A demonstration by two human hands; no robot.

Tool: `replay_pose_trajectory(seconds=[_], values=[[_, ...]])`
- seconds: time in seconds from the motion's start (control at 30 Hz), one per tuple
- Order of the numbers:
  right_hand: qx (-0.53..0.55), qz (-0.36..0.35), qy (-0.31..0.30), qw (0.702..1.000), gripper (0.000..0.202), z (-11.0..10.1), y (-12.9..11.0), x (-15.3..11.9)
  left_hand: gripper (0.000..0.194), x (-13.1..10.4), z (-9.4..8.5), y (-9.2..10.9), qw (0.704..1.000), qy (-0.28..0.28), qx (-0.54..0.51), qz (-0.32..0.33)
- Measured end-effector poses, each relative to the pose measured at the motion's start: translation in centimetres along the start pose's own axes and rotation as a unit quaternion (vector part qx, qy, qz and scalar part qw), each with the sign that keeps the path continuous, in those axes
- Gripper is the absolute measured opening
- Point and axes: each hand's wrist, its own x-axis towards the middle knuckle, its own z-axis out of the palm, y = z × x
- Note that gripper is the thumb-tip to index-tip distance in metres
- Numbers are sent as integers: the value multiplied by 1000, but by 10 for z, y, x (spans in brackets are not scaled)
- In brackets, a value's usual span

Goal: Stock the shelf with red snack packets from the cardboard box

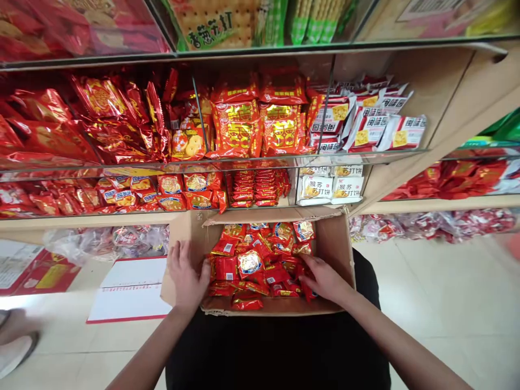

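An open cardboard box (333, 244) rests on my lap, against the lower shelf edge. Inside it lie red foil snack packets (249, 262) in a loose pile. My left hand (188, 273) is at the box's left side, fingers spread over the flap and thumb at the inner edge by the packets. Inside the box at the right, my right hand (323, 275) touches packets at the pile's edge, its fingers apart and nothing visibly gripped.
Glass-fronted shelves (260, 161) of red and white packets stand ahead. Plastic-bagged goods (134, 238) lie beneath. On the floor at left are a flattened white carton (132, 290) and a red box (49, 276). A person's shoe (16, 355) shows at the lower left.
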Motion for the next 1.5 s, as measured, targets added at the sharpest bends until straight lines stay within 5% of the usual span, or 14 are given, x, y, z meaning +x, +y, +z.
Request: replay_pose_trajectory(seconds=[0.13, 0.27, 0.33, 0.5, 0.6, 0.7, 0.8, 1.03, 1.17, 1.27, 1.37, 1.43, 1.5], values=[[-8, 7, 16, 1000, 55, 11, -1, 7, 39, -2, -3, 39, 986, -86, -67, 129], [-64, 23, 23, 997, 39, 17, -6, 9, 33, -3, 19, 85, 905, -310, -144, 254], [-60, 15, 25, 998, 30, 19, -7, 9, 37, -5, 36, 105, 881, -388, -110, 248], [18, 18, 52, 998, 23, 17, -3, 2, 29, -11, 62, 124, 890, -392, -75, 221], [110, 66, 86, 988, 25, 17, 2, -2, 20, -10, 53, 117, 882, -402, -93, 229], [203, 84, 105, 970, 25, 17, 6, -3, 34, -10, 36, 104, 875, -398, -154, 230], [247, 64, 111, 960, 24, 16, 6, -1, 43, -14, 23, 93, 884, -359, -256, 159], [181, 58, 89, 978, 29, 10, 2, 2, 38, -21, 13, 77, 915, -271, -291, 69], [134, 20, 170, 976, 25, 3, -20, 2, 35, -22, 10, 78, 914, -250, -314, 60], [281, 43, 179, 942, 28, 0, -48, 3, 28, -23, 6, 87, 897, -275, -342, 58], [496, 104, 21, 862, 39, 4, -69, 6, 26, -26, 2, 97, 869, -329, -364, 57], [571, 133, -34, 810, 42, 9, -75, 7, 27, -27, 1, 102, 852, -339, -399, -12], [614, 140, -2, 777, 44, 13, -79, 6, 29, -27, 1, 107, 800, -345, -464, -160]])
